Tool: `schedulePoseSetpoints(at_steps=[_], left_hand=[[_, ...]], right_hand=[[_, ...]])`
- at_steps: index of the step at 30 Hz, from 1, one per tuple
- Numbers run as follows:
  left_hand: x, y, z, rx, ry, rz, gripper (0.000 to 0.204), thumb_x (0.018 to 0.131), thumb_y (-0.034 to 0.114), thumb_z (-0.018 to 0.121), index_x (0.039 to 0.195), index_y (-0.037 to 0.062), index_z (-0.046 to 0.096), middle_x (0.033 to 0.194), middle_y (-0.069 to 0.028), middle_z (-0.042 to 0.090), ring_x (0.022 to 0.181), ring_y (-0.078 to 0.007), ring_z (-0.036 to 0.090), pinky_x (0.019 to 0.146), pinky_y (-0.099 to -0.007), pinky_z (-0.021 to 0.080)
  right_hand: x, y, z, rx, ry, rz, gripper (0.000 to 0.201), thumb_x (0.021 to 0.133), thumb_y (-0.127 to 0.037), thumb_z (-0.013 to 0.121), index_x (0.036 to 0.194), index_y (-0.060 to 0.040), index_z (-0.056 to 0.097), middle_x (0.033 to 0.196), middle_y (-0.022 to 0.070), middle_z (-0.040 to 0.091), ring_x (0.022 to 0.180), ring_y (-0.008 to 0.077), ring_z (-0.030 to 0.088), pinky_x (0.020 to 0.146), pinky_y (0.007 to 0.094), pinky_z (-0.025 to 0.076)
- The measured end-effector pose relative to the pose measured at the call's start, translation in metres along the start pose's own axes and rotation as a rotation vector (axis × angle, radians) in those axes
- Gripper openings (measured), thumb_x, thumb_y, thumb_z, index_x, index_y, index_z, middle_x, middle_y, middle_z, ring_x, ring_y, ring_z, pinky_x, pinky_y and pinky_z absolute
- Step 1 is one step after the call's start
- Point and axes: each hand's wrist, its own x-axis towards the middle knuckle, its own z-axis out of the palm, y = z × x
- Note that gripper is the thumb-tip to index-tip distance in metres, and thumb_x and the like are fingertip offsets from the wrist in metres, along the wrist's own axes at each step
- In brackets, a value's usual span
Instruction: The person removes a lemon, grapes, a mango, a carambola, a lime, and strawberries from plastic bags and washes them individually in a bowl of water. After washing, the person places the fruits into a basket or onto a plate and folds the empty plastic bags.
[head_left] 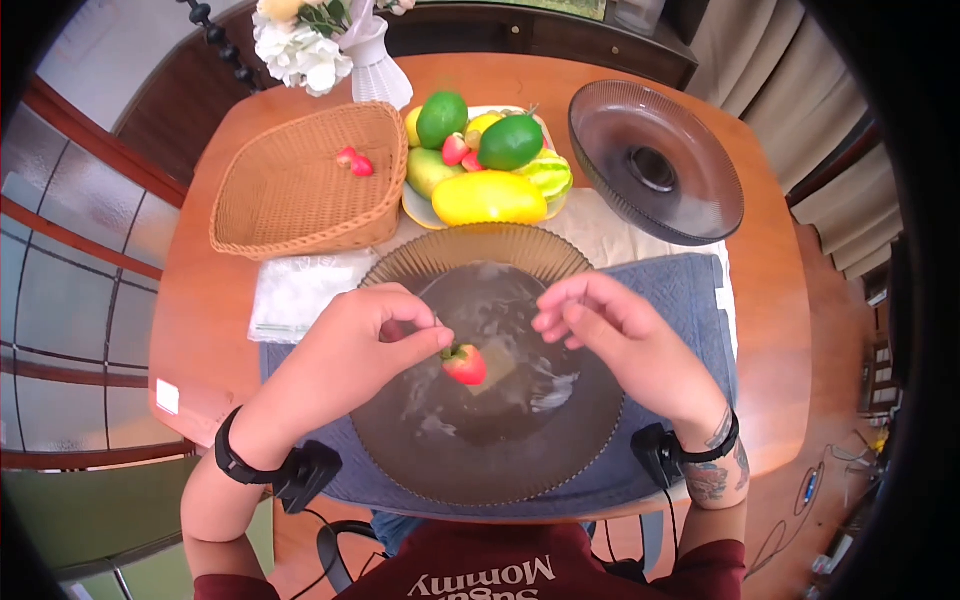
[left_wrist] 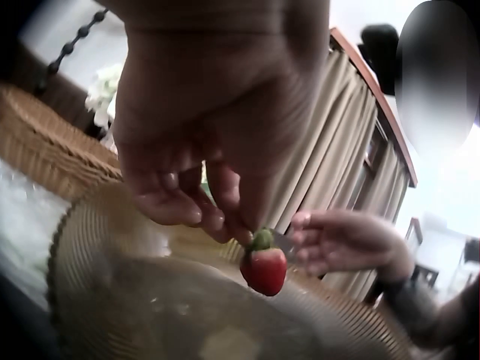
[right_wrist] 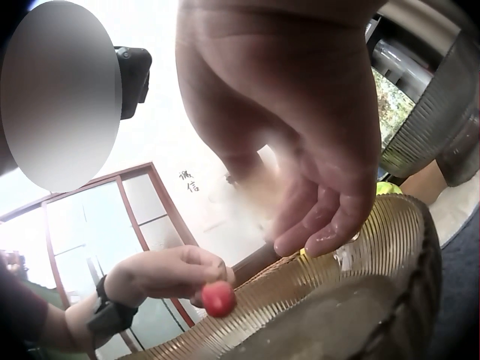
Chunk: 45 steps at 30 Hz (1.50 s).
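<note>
A red strawberry (head_left: 465,366) with a green cap hangs over the large ribbed bowl (head_left: 400,460), which holds water. The left hand (head_left: 375,335) pinches it by the stem end between thumb and fingers; the left wrist view shows the strawberry (left_wrist: 264,270) below the fingertips. The right hand (head_left: 610,325) is held above the bowl's right side, its fingers loosely bent and touching nothing; in the right wrist view wet fingertips show on this hand (right_wrist: 300,165). A pale square shape lies in the bowl's middle, under the water.
Behind the bowl, a plate (head_left: 420,212) carries several fruits, among them a yellow melon (head_left: 490,198). At left stands a wicker basket (head_left: 270,200) with strawberries (head_left: 361,166). A dark ribbed dish (head_left: 700,170) is at right, a vase (head_left: 380,70) at the back, a plastic packet (head_left: 300,295) beside the bowl.
</note>
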Motion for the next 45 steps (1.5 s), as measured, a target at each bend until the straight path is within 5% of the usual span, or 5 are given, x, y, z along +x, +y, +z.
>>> schedulePoseSetpoints(at_steps=[13,23,32,38,45], left_hand=[[0.112,-0.007,-0.05,0.047,0.374,0.111,0.023,0.094,0.02,0.067,0.091,-0.0024,0.071,0.078,0.0036,0.064,0.073,-0.002,0.053,0.066,-0.0217,0.044],[0.152,-0.022,-0.043,0.102,0.351,0.238,0.025,0.096,0.022,0.065,0.096,-0.002,0.073,0.076,0.0021,0.064,0.071,-0.0028,0.053,0.065,-0.0239,0.045],[0.15,-0.04,-0.079,-0.226,0.451,0.034,0.032,0.103,0.024,0.052,0.115,-0.001,0.068,0.087,-0.0023,0.066,0.067,-0.01,0.059,0.063,-0.0242,0.049],[0.172,-0.089,-0.109,-0.009,0.509,0.039,0.026,0.097,0.013,0.058,0.116,-0.0008,0.067,0.091,-0.0062,0.066,0.075,-0.0139,0.062,0.072,-0.0273,0.052],[0.191,-0.125,-0.106,0.788,0.284,0.221,0.029,0.087,0.011,0.066,0.116,0.0061,0.07,0.105,-0.0192,0.067,0.096,-0.0323,0.064,0.087,-0.0374,0.05]], right_hand=[[0.007,0.025,-0.006,0.017,-0.077,0.084,0.022,0.104,-0.015,0.048,0.119,-0.0005,0.056,0.107,0.0056,0.064,0.103,0.0116,0.059,0.093,0.0265,0.047],[0.008,0.031,-0.013,0.08,-0.117,0.071,0.023,0.104,-0.016,0.047,0.12,-0.0014,0.056,0.106,0.0056,0.064,0.103,0.0124,0.06,0.094,0.0274,0.047],[0.009,0.027,-0.015,0.018,-0.152,0.082,0.024,0.104,-0.018,0.047,0.12,-0.0016,0.056,0.107,0.0074,0.066,0.106,0.0135,0.061,0.093,0.0275,0.047],[0.011,0.032,-0.014,0.0,-0.154,0.069,0.025,0.104,-0.019,0.047,0.12,-0.002,0.056,0.108,0.0079,0.067,0.106,0.0135,0.062,0.093,0.0276,0.047],[0.012,0.036,-0.015,0.029,-0.159,0.055,0.024,0.104,-0.018,0.047,0.119,-0.0014,0.056,0.107,0.0073,0.066,0.104,0.0133,0.062,0.093,0.0275,0.047]])
